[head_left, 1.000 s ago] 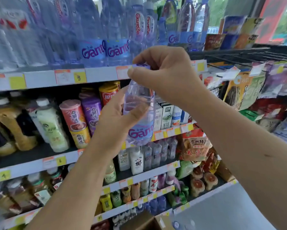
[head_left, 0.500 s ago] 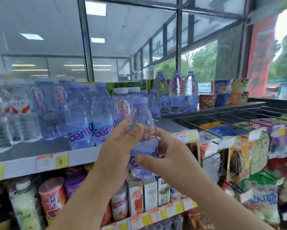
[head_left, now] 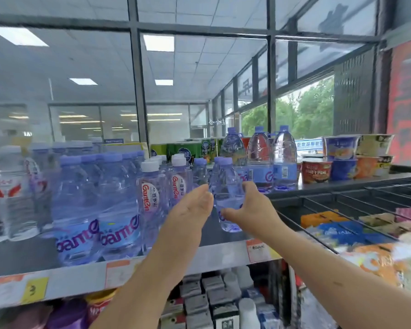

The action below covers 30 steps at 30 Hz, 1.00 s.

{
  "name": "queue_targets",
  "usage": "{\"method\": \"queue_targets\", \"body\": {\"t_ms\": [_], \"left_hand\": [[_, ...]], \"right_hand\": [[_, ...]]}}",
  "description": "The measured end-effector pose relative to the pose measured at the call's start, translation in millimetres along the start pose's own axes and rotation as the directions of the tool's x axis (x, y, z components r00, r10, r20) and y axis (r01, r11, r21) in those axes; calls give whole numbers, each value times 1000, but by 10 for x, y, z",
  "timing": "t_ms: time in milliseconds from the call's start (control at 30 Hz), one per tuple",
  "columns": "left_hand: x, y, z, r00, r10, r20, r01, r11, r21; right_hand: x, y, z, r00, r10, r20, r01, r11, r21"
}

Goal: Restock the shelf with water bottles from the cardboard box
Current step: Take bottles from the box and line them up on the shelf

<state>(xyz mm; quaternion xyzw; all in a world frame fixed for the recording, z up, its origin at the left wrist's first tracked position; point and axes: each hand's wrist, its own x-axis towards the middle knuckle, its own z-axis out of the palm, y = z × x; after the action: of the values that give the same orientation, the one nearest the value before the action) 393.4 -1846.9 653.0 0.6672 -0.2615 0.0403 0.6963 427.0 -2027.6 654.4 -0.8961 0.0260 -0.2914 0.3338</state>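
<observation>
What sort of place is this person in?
Most likely a small shop or convenience store: the shelf edge carries price tags, rows of labelled water bottles stand on it, and instant noodle cups are stacked to the right.

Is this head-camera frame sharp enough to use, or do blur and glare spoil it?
Head view: the small clear purple-capped water bottle, left hand and right hand read fairly sharp at centre; the red-and-white-labelled bottles at far left and orange snack packets at lower right are smeared; the white ceiling light panel is blown out.
</observation>
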Motion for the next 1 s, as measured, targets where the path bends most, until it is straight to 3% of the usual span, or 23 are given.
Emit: {"method": "queue_targets", "body": {"t_ms": [300, 467, 633, 1000], "left_hand": [[181, -258, -56, 997, -14, -78, 15, 1000, 20], [172, -410, -108, 999, 9, -52, -6, 999, 43], [163, -478, -141, 996, 74, -44, -69, 991, 114], [-1, -435, -145, 996, 89, 0, -88, 994, 67]], "right_hand": [[643, 270, 263, 994, 66, 88, -58, 995, -83], [912, 315, 387, 980, 76, 185, -49, 987, -151], [1034, 355, 471, 977, 92, 192, -62, 986, -154], [902, 299, 444, 972, 143, 189, -116, 983, -144]]}}
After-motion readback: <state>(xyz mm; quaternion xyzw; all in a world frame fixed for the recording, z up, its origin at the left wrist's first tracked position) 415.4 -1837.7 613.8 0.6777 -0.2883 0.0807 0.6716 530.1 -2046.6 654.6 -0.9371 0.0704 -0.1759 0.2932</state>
